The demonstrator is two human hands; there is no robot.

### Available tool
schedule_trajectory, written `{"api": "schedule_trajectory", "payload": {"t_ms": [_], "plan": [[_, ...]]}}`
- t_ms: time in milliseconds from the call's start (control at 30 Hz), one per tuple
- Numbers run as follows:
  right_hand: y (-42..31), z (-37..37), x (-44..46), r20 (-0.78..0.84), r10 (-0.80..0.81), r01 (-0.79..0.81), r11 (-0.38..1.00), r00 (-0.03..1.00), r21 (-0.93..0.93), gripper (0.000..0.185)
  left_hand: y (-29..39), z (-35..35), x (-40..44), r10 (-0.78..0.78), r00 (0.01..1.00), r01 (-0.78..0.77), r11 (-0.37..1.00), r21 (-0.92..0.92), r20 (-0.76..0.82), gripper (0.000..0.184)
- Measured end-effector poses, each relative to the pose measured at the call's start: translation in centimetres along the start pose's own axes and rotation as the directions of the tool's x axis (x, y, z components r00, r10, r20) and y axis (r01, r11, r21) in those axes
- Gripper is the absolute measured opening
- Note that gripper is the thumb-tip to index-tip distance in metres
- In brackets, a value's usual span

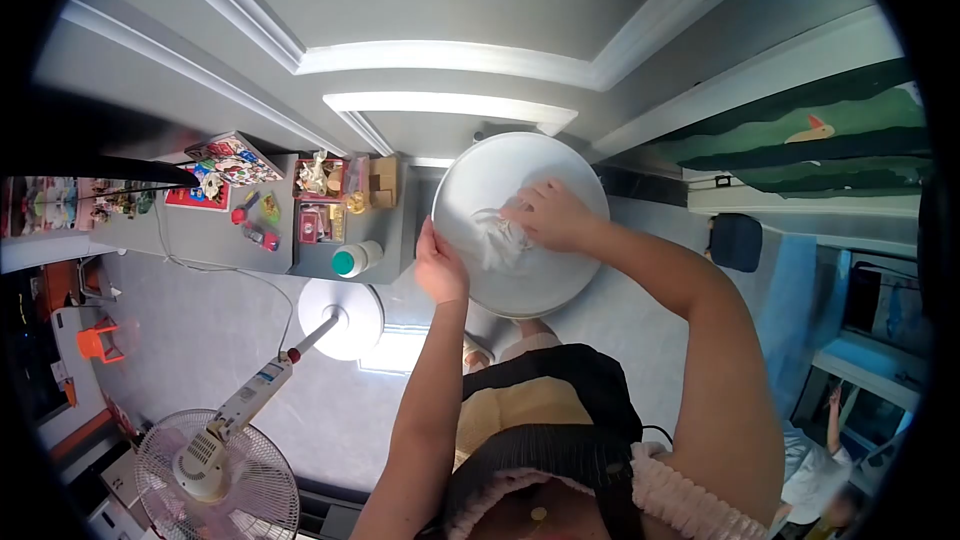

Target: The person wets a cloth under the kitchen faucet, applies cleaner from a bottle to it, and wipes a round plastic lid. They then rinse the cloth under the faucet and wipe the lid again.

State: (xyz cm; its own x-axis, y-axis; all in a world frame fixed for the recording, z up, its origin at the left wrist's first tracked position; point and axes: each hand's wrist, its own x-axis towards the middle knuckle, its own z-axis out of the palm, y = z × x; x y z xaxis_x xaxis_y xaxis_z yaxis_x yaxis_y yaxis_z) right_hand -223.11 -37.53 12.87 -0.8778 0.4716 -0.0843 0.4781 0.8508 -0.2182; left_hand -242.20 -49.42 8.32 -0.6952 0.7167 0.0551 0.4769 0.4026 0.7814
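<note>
- The white cloth lay crumpled near the middle of the round white table, its folds spreading toward the person.
- The right grip was grasping a bunched part of it, fingers bent and pressed down, probably to keep the fabric flat against the surface.
- The left grip touched the tabletop's near-left rim, perhaps to steady it; whether it was clenched around the edge, I cannot tell.
- Left of these, the grey table carried a green-capped jar by its front edge and a cardboard box farther back, likely grouped there to save space.
- Beyond, a pedestal fan stood on the floor, its weighted-looking round base presumably keeping it upright.
- A dark stool stood to the right.
</note>
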Motion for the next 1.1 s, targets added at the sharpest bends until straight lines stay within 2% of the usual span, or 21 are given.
{"api": "schedule_trajectory", "payload": {"t_ms": [167,267,433,533,567,633,667,733,767,833,867,933,1000,1033,1100], "plan": [[-0.9,0.4,1.7,0.025,0.047,-0.047,0.998,0.999,0.036,0.043,0.6,-0.2,0.1,-0.028,0.999,0.028,0.999,0.02,0.017,0.028],[-2.0,1.0,0.3,-0.018,0.153,-0.149,0.981,0.988,0.128,0.045,0.4,-0.1,0.2,-0.029,0.999,0.029,1.0,0.0,0.018,0.029],[-9.5,4.5,0.8,-0.21,0.312,-0.286,0.947,0.927,0.144,0.056,-0.6,0.9,0.4,0.042,0.998,-0.042,0.999,-0.021,-0.043,0.03],[-4.9,4.0,5.3,-0.189,0.232,-0.218,0.971,0.954,0.094,0.062,0.0,0.0,0.1,-0.006,1.0,0.006,1.0,-0.015,0.03,0.03],[-2.6,4.7,5.4,-0.186,0.24,-0.246,0.969,0.953,-0.008,0.067,0.4,-0.3,0.1,-0.029,0.999,0.028,1.0,0.003,0.039,0.03],[0.3,3.8,2.7,-0.183,0.414,-0.411,0.91,0.892,0.055,0.072,0.8,-0.4,0.2,-0.038,0.997,0.037,0.999,0.018,0.06,0.03],[0.3,4.0,0.2,-0.185,0.422,-0.419,0.906,0.888,0.054,0.072,0.8,-0.5,0.1,-0.041,0.998,0.041,0.999,0.004,0.053,0.03],[-0.9,4.8,-4.5,-0.158,0.675,-0.662,0.738,0.721,0.131,0.076,0.8,-0.2,0.0,-0.048,0.998,0.049,0.998,-0.025,0.043,0.03],[-1.6,4.5,-4.4,-0.163,0.675,-0.663,0.738,0.72,0.124,0.076,0.7,0.0,0.1,-0.018,1.0,0.018,1.0,-0.003,0.022,0.03],[-2.8,4.3,-3.1,-0.103,0.83,-0.827,0.556,0.548,0.088,0.081,0.6,0.1,0.3,0.014,1.0,-0.014,1.0,0.016,0.0,0.03],[-2.8,4.5,-1.1,-0.105,0.828,-0.824,0.56,0.551,0.087,0.081,0.4,0.0,0.3,0.005,0.999,-0.005,1.0,0.011,0.035,0.031],[-2.1,5.3,4.7,-0.217,0.876,-0.874,0.465,0.431,0.142,0.081,0.1,-0.1,0.3,-0.012,0.998,0.012,1.0,0.013,0.064,0.031],[-2.8,6.9,8.8,-0.346,0.749,-0.774,0.627,0.566,0.091,0.076,0.3,-0.4,0.3,-0.016,0.997,0.016,1.0,-0.001,0.078,0.031],[-4.2,6.2,10.1,-0.3,0.707,-0.719,0.689,0.641,0.087,0.073,0.3,-0.3,0.5,-0.017,0.997,0.017,1.0,0.003,0.075,0.031],[-7.2,5.9,10.5,-0.101,0.554,-0.552,0.833,0.827,0.048,0.071,0.1,-0.3,0.4,-0.01,0.997,0.01,1.0,-0.003,0.074,0.031]]}}
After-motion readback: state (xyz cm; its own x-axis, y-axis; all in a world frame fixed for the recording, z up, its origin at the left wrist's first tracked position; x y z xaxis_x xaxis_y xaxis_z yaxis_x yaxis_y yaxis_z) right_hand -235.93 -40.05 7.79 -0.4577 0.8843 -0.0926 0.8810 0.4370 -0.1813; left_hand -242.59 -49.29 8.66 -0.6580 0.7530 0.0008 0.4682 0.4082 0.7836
